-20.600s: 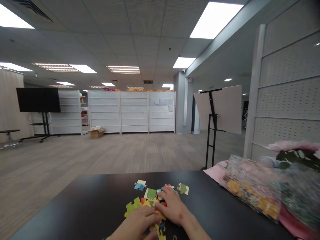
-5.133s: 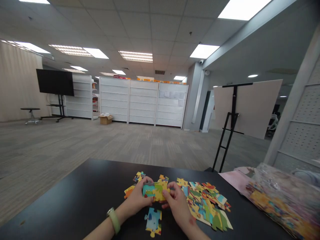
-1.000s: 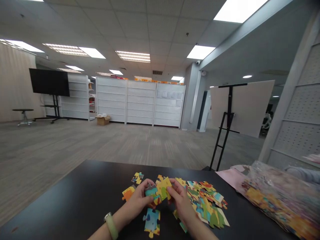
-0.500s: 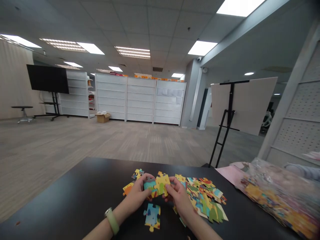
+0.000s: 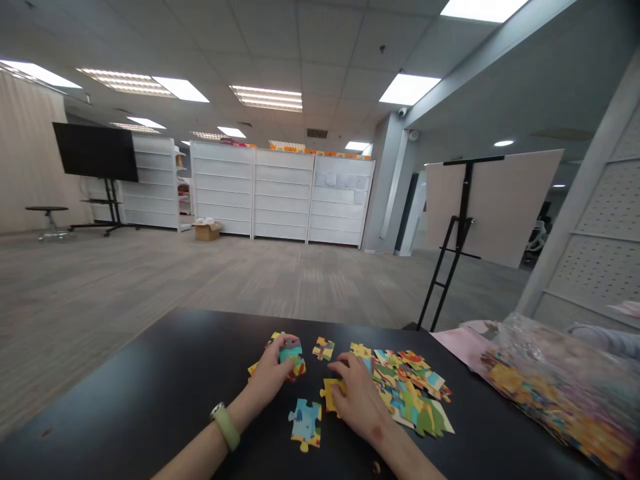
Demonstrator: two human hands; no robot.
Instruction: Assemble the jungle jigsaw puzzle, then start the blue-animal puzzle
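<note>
My left hand [image 5: 274, 367] grips a teal and yellow jigsaw puzzle piece [image 5: 296, 353] between thumb and fingers. Other pieces, partly covered by this hand, lie just behind it. My right hand [image 5: 356, 393] is spread over a yellow puzzle piece [image 5: 329, 388] on the table, its thumb at the piece's edge and its fingers apart. Between the hands, nearer to me, lies a light-blue puzzle piece [image 5: 305, 421]. Farther back is a small orange and purple piece [image 5: 324, 349]. To the right of my right hand spreads a loose pile of puzzle pieces [image 5: 413, 390].
The black table [image 5: 150, 387] fills the foreground. At its right side lies a clear plastic bag [image 5: 565, 387] with colourful contents. Beyond the table stand an easel with a board [image 5: 515, 207], white shelves [image 5: 280, 193], a cardboard box [image 5: 207, 231] and a screen on a stand [image 5: 95, 152].
The hands have moved apart. The two pieces held together are separated: the teal one stays in my left hand, the yellow one is down on the table under my right hand, whose fingers have opened.
</note>
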